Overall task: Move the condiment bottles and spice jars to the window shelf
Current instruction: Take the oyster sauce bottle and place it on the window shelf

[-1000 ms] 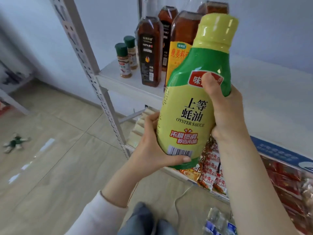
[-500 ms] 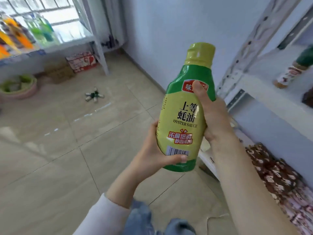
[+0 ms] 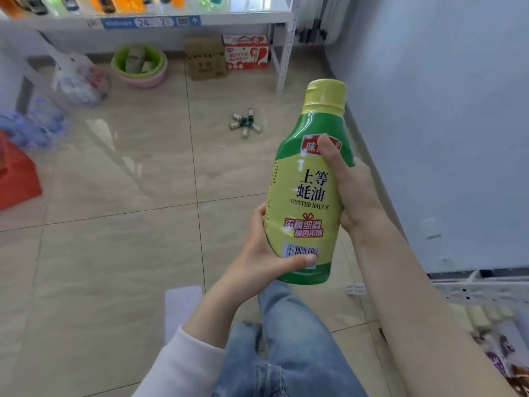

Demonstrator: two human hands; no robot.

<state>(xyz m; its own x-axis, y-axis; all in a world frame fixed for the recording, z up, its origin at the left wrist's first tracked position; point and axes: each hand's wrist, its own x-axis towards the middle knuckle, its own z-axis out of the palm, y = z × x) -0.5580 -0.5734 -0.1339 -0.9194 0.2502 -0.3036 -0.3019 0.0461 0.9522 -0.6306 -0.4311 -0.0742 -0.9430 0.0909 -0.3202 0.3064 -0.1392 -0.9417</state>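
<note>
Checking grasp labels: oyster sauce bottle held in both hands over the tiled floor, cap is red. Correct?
No. The cap is yellow, not red, as the head view shows. The rest stands: the left hand grips the base of the oyster sauce bottle, and the right hand wraps its upper body, over the tiled floor.

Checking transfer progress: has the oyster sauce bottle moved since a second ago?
Yes: the oyster sauce bottle swung away from the rack toward the window shelf, nearer the floor jars.
</note>
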